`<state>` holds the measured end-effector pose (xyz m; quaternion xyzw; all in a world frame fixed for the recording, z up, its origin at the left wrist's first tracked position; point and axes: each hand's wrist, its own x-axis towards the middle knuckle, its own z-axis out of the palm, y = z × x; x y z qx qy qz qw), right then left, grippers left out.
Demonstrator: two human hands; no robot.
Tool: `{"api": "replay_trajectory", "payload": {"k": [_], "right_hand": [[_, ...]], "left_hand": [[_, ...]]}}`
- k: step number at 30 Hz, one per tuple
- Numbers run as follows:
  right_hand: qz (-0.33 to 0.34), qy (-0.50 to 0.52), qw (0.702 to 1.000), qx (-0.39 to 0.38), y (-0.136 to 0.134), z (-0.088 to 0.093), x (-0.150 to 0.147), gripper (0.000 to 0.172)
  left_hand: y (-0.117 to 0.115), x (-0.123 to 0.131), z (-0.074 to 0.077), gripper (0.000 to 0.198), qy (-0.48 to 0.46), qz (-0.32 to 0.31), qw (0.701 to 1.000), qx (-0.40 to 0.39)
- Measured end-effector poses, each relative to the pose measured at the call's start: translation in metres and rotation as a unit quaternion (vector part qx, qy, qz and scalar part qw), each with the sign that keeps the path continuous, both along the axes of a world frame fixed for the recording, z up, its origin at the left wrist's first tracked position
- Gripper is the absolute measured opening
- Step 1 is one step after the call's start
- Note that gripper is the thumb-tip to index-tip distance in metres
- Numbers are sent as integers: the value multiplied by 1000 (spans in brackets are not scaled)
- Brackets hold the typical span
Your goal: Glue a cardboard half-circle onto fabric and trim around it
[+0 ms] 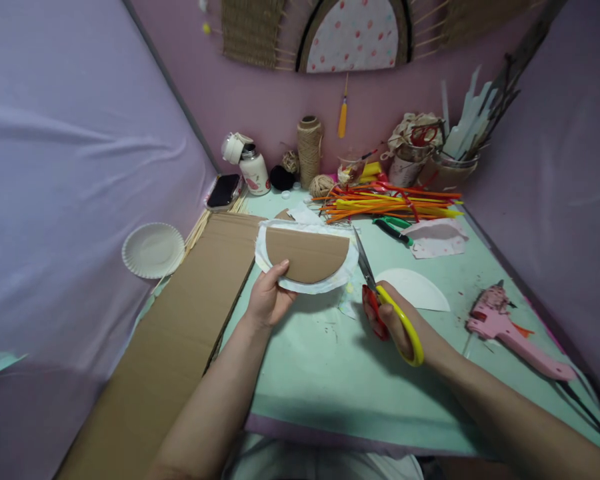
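Observation:
My left hand (273, 293) pinches the lower left edge of a half-round piece of cardboard (310, 255), thumb on top. Around the cardboard shows a margin of pale fabric (330, 285), which sticks out past its edge. In my right hand (397, 317) are scissors (409, 337) with one red and one yellow handle loop. Their blades point up and left, close to the right end of the fabric, and look nearly closed. A white half-circle (415, 290) lies on the table behind my right hand.
A pink glue gun (515, 333) with a cord lies at the right. Long cardboard (180, 333) and a paper plate (153, 251) are at the left. Orange and yellow sticks (390, 202), green-handled pliers (394, 230), twine (309, 152), a bottle (255, 171) and a phone (223, 191) line the back.

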<state>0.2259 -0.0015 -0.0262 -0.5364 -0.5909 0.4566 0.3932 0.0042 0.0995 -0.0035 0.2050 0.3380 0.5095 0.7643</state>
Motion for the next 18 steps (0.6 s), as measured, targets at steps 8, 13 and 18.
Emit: {"api": "replay_trajectory", "payload": {"k": [8,13,18], "right_hand": [[-21,-10,1000,1,-3,6,0,62],[-38,-9,999,-10,-2,7,-1,60],[-50,-22,998,-14,-3,10,-2,60]], "left_hand": [[1,0,-2,49,2,3,1000,5],[2,-1,-3,48,0,5,1000,3],[3,-2,-2,48,8,6,1000,8]]}}
